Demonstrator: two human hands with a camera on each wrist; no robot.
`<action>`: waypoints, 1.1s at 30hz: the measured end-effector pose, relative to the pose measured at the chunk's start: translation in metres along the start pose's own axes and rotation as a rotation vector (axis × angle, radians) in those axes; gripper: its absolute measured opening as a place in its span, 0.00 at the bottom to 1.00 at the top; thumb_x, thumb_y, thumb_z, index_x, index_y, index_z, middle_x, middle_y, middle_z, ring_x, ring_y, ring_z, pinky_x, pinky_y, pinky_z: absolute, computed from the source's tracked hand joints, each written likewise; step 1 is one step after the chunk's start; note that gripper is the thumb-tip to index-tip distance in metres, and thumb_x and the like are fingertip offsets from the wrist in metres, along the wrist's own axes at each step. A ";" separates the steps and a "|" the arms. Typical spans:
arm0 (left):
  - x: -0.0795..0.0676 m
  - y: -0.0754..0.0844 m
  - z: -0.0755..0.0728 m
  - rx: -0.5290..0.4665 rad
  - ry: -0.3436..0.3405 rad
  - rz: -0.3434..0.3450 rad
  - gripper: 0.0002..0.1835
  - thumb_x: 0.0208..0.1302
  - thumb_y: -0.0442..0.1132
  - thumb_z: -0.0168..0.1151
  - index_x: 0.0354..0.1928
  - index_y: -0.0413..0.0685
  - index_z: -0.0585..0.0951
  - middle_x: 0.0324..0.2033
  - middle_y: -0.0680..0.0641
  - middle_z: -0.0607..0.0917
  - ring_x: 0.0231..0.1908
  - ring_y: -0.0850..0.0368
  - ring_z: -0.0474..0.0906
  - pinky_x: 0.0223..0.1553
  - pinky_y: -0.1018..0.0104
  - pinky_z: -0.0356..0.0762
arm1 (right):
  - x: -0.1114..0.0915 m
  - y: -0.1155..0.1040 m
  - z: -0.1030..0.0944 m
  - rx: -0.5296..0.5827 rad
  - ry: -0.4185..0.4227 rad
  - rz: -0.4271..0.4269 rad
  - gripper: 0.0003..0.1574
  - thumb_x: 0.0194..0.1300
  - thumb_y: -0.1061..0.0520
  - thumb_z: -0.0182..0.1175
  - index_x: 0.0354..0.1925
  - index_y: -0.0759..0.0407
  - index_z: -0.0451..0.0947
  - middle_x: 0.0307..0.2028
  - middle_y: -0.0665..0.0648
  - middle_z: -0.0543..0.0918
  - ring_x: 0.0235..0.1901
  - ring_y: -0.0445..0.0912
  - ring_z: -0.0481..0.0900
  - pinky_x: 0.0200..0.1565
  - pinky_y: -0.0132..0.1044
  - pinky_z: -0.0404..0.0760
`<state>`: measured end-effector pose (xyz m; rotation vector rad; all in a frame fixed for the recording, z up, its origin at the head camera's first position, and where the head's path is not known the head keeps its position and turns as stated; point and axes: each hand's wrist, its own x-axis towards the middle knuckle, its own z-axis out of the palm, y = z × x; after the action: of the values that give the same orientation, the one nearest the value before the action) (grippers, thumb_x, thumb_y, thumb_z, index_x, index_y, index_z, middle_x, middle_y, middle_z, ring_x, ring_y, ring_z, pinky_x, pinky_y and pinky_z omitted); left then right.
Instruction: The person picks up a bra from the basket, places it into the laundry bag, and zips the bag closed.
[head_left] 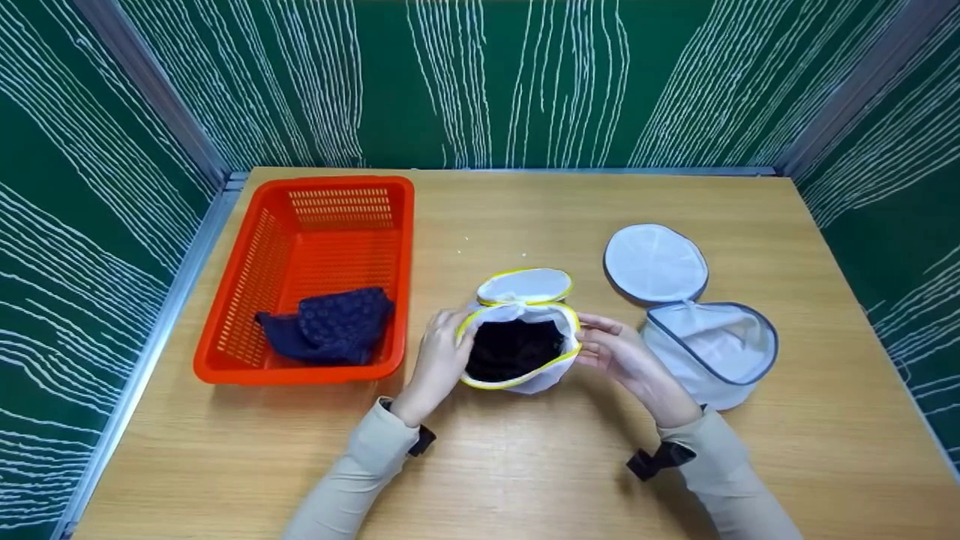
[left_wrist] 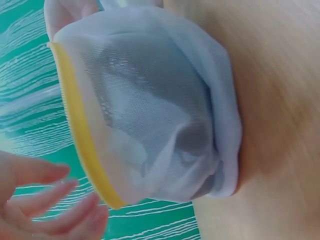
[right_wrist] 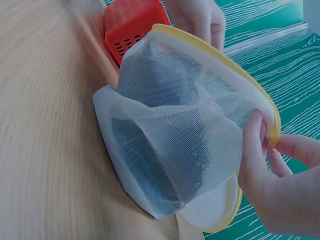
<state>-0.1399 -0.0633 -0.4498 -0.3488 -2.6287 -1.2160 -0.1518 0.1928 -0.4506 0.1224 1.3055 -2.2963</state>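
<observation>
A white mesh laundry bag (head_left: pixel 536 382) with a yellow zip edge stands unzipped, its round lid (head_left: pixel 525 285) folded back at the far side. Dark cloth (head_left: pixel 514 349) lies inside and shows through the mesh. My right hand (head_left: pixel 619 352) pinches the bag's rim on the right, the thumb against the mesh and fingertips at the yellow edge in the right wrist view. At the left side of the mouth is my left hand (head_left: pixel 439 356). Its loosely bent fingers (left_wrist: pixel 65 215) are spread beside the yellow edge in the left wrist view, pinching nothing there.
On the left of the wooden table (head_left: pixel 525 465) stands an orange-red basket (head_left: pixel 300 375) with a navy patterned cloth (head_left: pixel 337 326) in it. A second mesh bag (head_left: pixel 694 382) with grey edging lies open at the right, its lid (head_left: pixel 656 262) flipped back. Green walls (head_left: pixel 517 90) enclose the table.
</observation>
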 end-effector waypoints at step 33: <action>0.008 -0.012 -0.008 -0.762 -0.068 -0.471 0.14 0.58 0.22 0.49 0.46 0.20 0.72 0.32 0.40 0.79 0.21 0.64 0.71 0.25 0.74 0.74 | -0.004 -0.013 -0.010 -0.008 0.094 -0.005 0.21 0.62 0.71 0.42 0.34 0.54 0.79 0.32 0.52 0.82 0.32 0.41 0.79 0.37 0.30 0.77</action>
<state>-0.1506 -0.0759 -0.4514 0.1373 -2.2471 -2.3783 -0.1560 0.2086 -0.4443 0.2279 1.3626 -2.3139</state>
